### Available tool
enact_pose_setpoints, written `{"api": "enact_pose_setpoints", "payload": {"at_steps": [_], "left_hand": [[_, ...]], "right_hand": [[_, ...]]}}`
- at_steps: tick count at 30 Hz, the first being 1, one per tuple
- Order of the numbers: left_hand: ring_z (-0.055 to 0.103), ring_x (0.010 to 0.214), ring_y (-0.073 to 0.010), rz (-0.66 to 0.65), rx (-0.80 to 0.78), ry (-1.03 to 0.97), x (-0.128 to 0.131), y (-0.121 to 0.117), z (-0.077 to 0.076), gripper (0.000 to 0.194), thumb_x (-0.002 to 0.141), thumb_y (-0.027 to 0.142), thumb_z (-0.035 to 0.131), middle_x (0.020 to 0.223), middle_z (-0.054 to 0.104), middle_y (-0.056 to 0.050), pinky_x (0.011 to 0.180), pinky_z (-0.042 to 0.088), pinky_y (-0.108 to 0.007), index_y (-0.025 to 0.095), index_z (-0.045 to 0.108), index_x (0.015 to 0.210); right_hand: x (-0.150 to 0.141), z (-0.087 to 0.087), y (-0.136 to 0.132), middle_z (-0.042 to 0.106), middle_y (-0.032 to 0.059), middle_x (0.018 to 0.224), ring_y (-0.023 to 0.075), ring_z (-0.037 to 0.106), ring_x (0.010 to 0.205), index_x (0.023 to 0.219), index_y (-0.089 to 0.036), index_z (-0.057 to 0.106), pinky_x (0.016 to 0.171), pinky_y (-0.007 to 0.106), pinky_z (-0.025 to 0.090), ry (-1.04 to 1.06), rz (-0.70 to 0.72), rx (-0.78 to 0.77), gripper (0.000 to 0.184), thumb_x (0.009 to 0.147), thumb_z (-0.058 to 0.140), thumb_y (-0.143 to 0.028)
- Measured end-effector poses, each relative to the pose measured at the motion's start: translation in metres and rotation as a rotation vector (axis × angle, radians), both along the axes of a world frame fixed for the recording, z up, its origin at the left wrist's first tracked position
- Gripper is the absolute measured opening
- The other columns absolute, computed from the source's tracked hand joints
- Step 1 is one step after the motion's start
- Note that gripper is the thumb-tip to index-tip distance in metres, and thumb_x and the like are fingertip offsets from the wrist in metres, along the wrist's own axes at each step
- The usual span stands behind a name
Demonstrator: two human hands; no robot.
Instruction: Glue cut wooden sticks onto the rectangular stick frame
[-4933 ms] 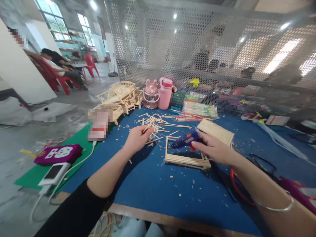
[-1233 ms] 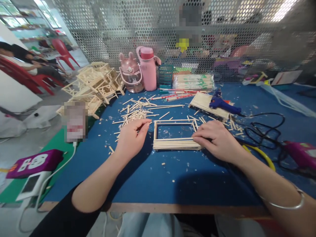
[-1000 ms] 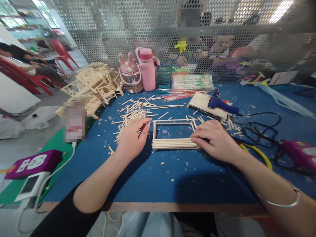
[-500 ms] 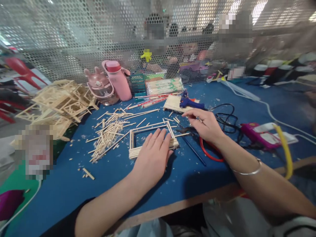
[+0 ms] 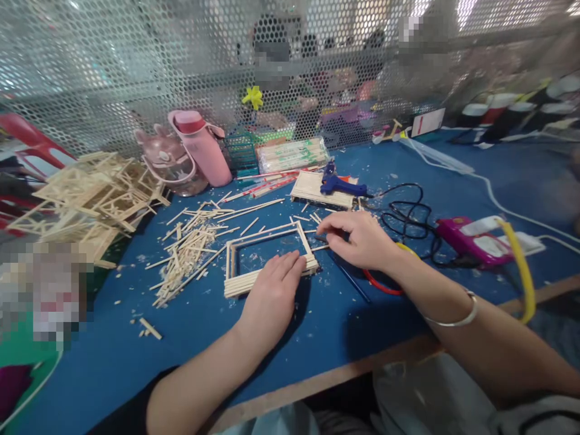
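Your left hand (image 5: 274,293) just came over, flat, with the stick frame (image 5: 240,285) under its fingers, so that looks steadied. Your right hand (image 5: 348,238) dropped over the pliers (image 5: 385,289), fingers curled, can't tell if it's gripping.

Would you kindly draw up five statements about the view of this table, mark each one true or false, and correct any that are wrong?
1. The left hand rests on the stick frame. True.
2. The glue gun lies on a stick panel. True.
3. The right hand grips the glue gun. False: the right hand is apart from the glue gun.
4. The tall pink bottle stands left of the stick packet in the picture. True.
5. The stick frame's opening is completely filled in with sticks. False: the opening shows the blue table surface.
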State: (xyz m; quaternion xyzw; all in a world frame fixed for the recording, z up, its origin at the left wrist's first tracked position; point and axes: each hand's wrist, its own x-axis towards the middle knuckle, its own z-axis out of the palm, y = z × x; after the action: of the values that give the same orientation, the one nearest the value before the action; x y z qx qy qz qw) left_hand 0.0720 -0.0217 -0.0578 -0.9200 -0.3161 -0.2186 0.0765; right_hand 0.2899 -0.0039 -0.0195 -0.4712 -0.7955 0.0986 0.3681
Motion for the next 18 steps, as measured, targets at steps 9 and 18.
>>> {"api": "enact_pose_setpoints", "payload": {"at_steps": [9,18], "left_hand": [[0.057,0.111,-0.0231,-0.014,-0.029,-0.054,0.004,-0.002,-0.004,0.042,0.08,-0.001,0.036,0.12,0.061,-0.015,0.097,0.045,-0.044,0.008,0.056,0.116],[0.059,0.103,-0.0167,0.256,0.076,-0.515,-0.062,0.018,0.047,0.028,0.087,0.015,0.044,0.109,0.065,-0.006,0.096,0.043,-0.035,0.017,0.059,0.111]], "right_hand": [[-0.008,-0.006,-0.001,0.067,0.0,0.073,0.0123,0.057,0.062,0.08,-0.018,0.065,0.063,0.024,0.042,-0.093,0.05,-0.146,0.023,0.07,0.046,-0.007],[-0.02,-0.007,-0.012,0.068,0.0084,0.091,0.0186,0.061,0.085,0.096,-0.013,0.065,0.079,0.03,0.046,-0.102,-0.01,0.171,0.024,0.079,0.048,-0.012]]}}
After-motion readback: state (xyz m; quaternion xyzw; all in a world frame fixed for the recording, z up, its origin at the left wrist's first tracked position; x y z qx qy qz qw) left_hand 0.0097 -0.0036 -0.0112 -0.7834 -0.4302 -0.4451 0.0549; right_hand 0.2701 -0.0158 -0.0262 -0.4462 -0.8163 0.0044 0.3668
